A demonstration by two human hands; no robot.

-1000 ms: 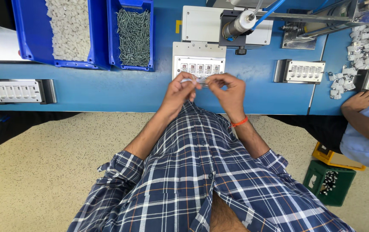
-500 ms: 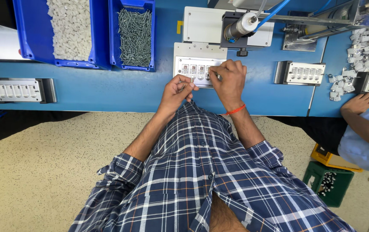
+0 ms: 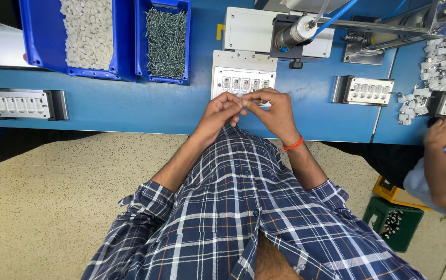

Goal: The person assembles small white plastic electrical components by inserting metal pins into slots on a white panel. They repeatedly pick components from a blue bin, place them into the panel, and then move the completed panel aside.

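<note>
Blue surface (image 3: 129,111), near edge, middle: left hand (image 3: 218,111) and right hand (image 3: 272,111) meet, fingers pinched together on a small part (image 3: 242,102), mostly hidden, just in front of a white fixture (image 3: 244,83) with a row of slots. Handling note: best kept pinched close over the fixture, seated square. Far edge, left: bin of white pieces (image 3: 88,31); bin of screws (image 3: 166,36). Behind the fixture, a press cylinder (image 3: 295,33) overhangs. Right edge: another person's hand (image 3: 443,132).
</note>
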